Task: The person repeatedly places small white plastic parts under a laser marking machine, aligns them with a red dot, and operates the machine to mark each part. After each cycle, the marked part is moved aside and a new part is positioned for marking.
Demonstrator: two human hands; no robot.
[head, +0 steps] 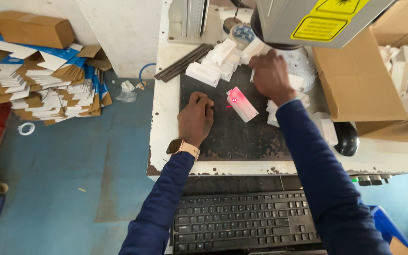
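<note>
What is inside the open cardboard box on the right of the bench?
The cardboard box holds white plastic parts, heaped loosely. Its near flap and the frame edge hide the rest, so how deep the heap goes cannot be seen.

A small white rectangular block (242, 104) lies tilted on the dark plate (232, 137), lit red.

Two hands (195, 118) (271, 75); one keyboard (246, 221); one mouse (346, 138); one wristwatch (175, 146).
</note>
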